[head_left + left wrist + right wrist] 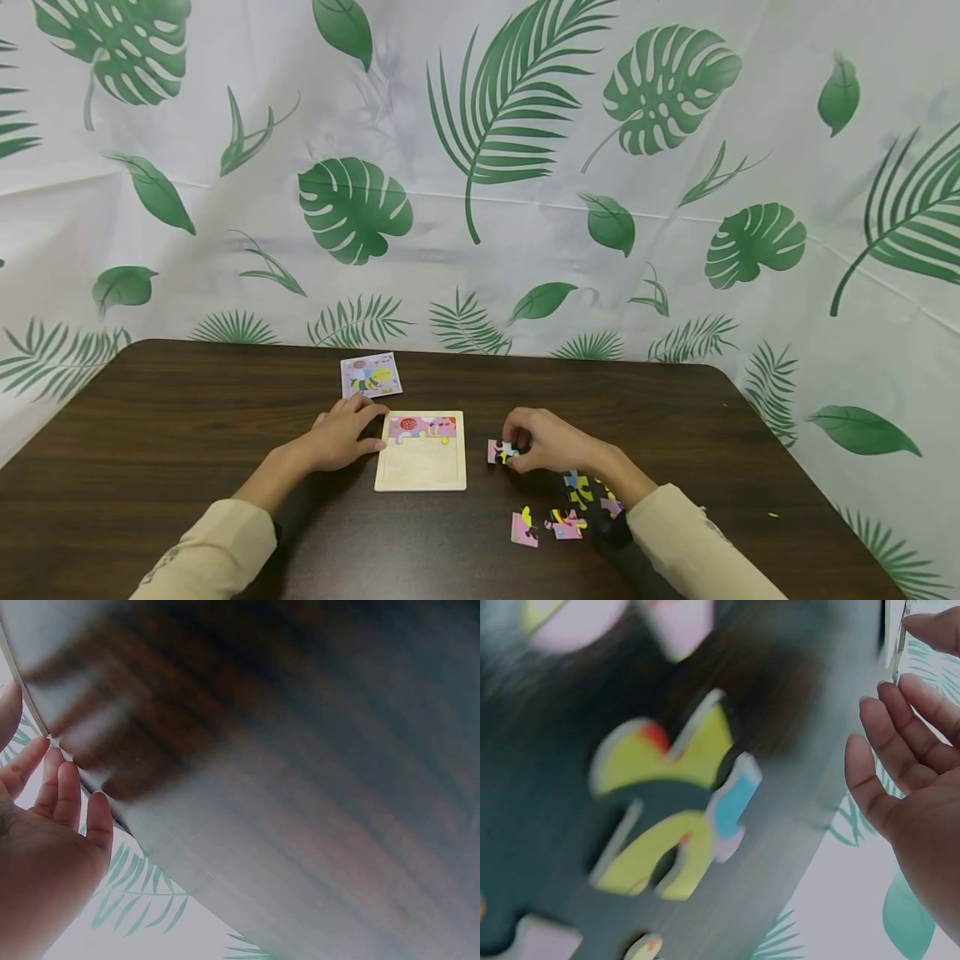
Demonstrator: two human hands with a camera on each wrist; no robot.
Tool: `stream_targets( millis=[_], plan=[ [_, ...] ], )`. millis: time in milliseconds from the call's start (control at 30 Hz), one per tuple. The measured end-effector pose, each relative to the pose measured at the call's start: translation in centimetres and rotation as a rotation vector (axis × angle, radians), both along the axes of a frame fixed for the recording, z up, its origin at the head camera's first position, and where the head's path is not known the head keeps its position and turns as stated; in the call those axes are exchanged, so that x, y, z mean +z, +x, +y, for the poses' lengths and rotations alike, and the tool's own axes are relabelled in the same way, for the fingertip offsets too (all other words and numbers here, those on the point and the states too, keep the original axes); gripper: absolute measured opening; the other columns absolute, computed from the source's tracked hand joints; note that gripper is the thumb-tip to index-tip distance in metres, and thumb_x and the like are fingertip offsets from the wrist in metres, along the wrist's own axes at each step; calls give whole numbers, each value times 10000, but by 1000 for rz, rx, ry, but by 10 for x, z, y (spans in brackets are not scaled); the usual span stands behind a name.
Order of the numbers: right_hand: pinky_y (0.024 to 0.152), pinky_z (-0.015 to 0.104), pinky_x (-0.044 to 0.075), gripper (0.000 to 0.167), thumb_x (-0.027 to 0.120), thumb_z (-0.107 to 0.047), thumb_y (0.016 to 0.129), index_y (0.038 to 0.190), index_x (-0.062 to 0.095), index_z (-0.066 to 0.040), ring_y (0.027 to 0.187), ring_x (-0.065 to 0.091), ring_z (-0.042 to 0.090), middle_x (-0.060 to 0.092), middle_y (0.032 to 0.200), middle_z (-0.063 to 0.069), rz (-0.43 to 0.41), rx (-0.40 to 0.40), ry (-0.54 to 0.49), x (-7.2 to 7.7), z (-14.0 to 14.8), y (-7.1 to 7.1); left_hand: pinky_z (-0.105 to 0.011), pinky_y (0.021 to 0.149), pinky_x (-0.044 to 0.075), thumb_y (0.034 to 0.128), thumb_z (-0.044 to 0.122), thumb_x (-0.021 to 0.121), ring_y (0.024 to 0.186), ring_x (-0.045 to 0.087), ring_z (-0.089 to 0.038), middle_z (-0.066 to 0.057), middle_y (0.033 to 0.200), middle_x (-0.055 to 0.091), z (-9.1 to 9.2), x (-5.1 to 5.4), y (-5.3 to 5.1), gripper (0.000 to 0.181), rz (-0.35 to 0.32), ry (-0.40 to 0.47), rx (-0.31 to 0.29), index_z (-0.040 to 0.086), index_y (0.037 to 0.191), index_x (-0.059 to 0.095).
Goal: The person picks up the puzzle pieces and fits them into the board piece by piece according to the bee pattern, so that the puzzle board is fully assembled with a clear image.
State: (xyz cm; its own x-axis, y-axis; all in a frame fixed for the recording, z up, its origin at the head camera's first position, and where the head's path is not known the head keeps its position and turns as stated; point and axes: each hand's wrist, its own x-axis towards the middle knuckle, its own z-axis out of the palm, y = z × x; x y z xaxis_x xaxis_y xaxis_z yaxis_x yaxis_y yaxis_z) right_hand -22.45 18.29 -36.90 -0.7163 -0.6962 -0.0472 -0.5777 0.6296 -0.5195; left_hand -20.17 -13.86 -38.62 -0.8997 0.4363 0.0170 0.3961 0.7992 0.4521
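A pale wooden puzzle tray [420, 468] lies on the table with a strip of joined pink pieces [408, 426] along its top. At the tray's left edge, my left hand [347, 433] rests with thumb and forefinger touching the frame; in the left wrist view the left hand [56, 825] has its fingers loosely extended. To the right of the tray, my right hand [551, 442] pinches a pink, yellow and light-blue puzzle piece [492, 452] between thumb and fingers, low over the table. Seen from the right wrist, the right hand [922, 757] holds that piece nearly edge-on.
A picture card with a bee [371, 377] lies behind the tray. Several loose pieces, among them a pink-and-yellow piece [524, 529], a pink piece [567, 526] and a yellow-and-blue piece [579, 490], lie near the right forearm. A leaf-print cloth [480, 275] hangs behind the dark table [187, 433].
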Motion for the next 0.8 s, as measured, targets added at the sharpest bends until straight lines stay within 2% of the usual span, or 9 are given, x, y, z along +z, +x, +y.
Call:
stream_targets(
  millis=[333, 800],
  plan=[
    [684, 255, 442, 188, 702, -117, 757, 901, 585, -85, 770, 519, 176, 541, 858, 4, 1, 29, -23, 2, -23, -4, -572, 811, 326, 875, 235, 618, 1106, 396, -355, -132, 1156, 446, 0, 1, 0, 431, -1, -3, -1, 52, 1249, 506],
    [651, 224, 429, 185, 716, -102, 736, 864, 585, -72, 714, 488, 107, 523, 793, -12, 16, 50, -40, -1, -61, -13, -579, 814, 326, 877, 234, 616, 1104, 399, -356, -133, 1152, 448, 0, 0, 0, 431, 6, -9, -5, 49, 1250, 504]
  ],
)
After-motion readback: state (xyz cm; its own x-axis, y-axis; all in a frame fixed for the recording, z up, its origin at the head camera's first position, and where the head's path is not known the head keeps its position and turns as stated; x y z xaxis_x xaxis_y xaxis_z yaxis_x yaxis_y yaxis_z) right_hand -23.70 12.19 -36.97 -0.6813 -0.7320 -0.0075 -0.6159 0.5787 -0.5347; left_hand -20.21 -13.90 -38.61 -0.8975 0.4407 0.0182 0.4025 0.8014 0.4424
